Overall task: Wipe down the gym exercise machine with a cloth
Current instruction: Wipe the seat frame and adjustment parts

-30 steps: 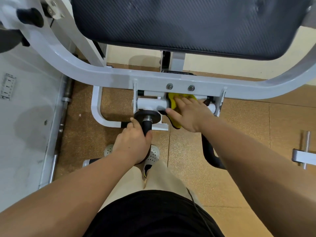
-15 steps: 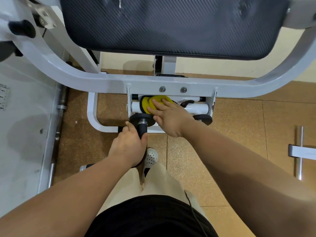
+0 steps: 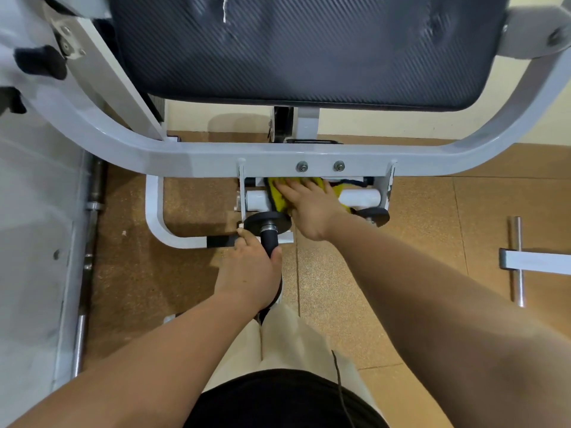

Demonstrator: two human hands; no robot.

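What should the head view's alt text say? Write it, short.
The right hand presses a yellow cloth onto a white bar under the machine's frame, while the left hand grips a black handle. A dark pad fills the top.

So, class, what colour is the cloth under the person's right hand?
Yellow; the cloth shows best in the head view, under the right hand.

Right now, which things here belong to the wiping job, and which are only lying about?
Job: cloth; right hand pressing it on the white tube; left hand holding the black grip; machine frame.
Lying about: steel bar at right; rod at far left.
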